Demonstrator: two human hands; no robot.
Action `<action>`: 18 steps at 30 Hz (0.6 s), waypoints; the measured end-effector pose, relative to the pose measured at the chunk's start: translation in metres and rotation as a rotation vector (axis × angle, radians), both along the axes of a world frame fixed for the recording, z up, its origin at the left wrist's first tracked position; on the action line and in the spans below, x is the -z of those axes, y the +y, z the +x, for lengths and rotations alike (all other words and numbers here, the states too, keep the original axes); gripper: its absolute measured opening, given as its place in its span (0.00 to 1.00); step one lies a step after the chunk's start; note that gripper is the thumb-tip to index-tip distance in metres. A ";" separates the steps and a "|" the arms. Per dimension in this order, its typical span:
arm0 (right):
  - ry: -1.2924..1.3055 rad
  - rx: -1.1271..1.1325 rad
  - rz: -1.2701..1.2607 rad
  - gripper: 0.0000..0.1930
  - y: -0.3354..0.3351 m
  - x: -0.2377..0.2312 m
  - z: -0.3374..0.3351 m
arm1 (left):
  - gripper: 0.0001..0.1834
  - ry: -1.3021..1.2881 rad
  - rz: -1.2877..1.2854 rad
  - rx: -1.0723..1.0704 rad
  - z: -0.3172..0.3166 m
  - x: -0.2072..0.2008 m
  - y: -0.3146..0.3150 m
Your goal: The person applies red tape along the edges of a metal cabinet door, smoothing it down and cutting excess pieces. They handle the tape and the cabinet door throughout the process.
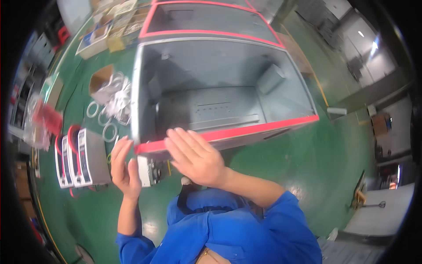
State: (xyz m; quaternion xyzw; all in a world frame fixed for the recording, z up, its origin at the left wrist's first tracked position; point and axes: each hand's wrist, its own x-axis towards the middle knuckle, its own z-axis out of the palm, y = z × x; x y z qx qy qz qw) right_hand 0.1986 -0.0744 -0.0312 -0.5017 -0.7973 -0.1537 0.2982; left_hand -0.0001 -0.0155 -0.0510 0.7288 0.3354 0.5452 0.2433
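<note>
A large grey metal cabinet (pixel 198 66) lies in front of me with its open side up. A red strip (pixel 263 127) runs along its near edge, while its left edge (pixel 135 97) is bare and whitish. My right hand (pixel 193 156) is open and flat, its straight fingers over the red strip near the left corner; whether they press on it is hard to tell. Just left of that corner is my left hand (pixel 125 169), open, with thumb and fingers apart and nothing visible between them. Inside the cabinet, a slotted panel (pixel 215 108) shows at the bottom.
Beyond stands another grey cabinet (pixel 211 20) edged in red. To the left are a cardboard box (pixel 100 78), white rings (pixel 110 132), and white machines with red handles (pixel 85 158). Part bins (pixel 94 44) sit farther back. A small white device (pixel 147 171) is below the near corner.
</note>
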 end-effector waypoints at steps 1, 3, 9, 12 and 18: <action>-0.019 0.050 -0.002 0.25 -0.007 0.002 0.021 | 0.16 0.037 0.026 0.025 0.003 -0.002 0.002; -0.054 0.148 -0.013 0.24 -0.030 0.006 0.073 | 0.17 0.127 0.126 0.046 0.010 -0.009 0.013; -0.204 0.691 0.060 0.23 -0.114 0.015 0.272 | 0.22 0.095 0.005 0.238 0.017 -0.019 0.052; 0.102 0.939 0.054 0.21 -0.135 0.019 0.322 | 0.22 0.138 -0.060 0.302 0.032 -0.022 0.076; 0.529 0.760 0.349 0.22 -0.074 0.036 0.317 | 0.21 0.340 -0.080 0.271 0.036 -0.034 0.072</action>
